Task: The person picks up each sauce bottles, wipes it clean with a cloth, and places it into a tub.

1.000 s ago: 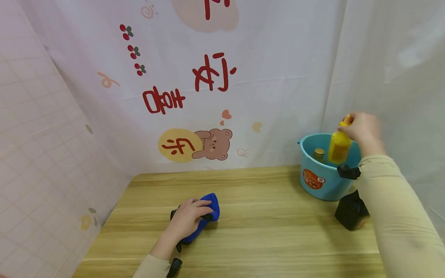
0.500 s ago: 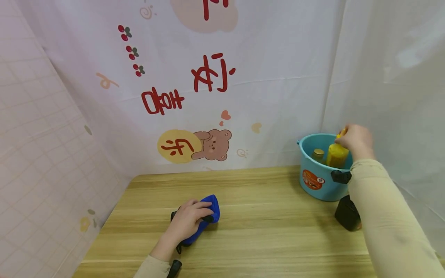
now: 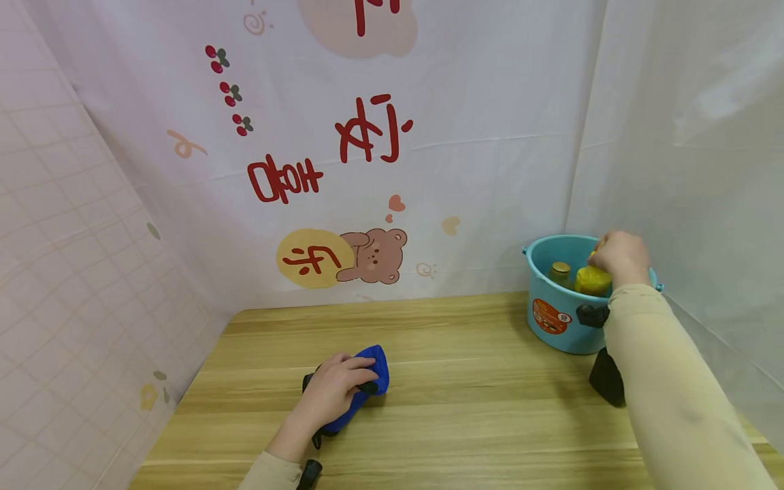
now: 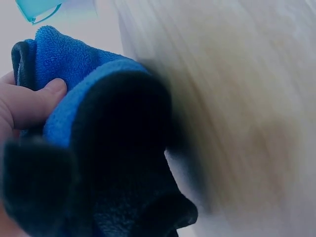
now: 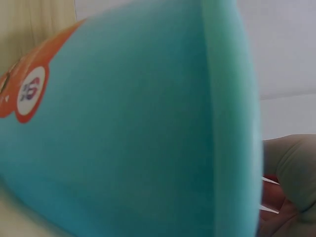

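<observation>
On the table (image 3: 465,395), the bucket (image 3: 569,337) stands at the far right, near the hanging sheet (image 3: 496,190) that is behind the table. A second sheet (image 3: 55,204) is along the left side. Inside the bucket there are two things: the capped jar (image 3: 560,274) on the left, and just to the right of it the bottle (image 3: 592,280). The grip of the right hand (image 3: 623,257) is above the bottle, at its top. Before the bucket is a block-like object (image 3: 606,381), partly hidden behind the right sleeve (image 3: 667,381). Left of the middle lies the towelling cloth (image 3: 361,398), well apart from the bucket, with the grip of the left hand (image 3: 335,388) upon it.
</observation>
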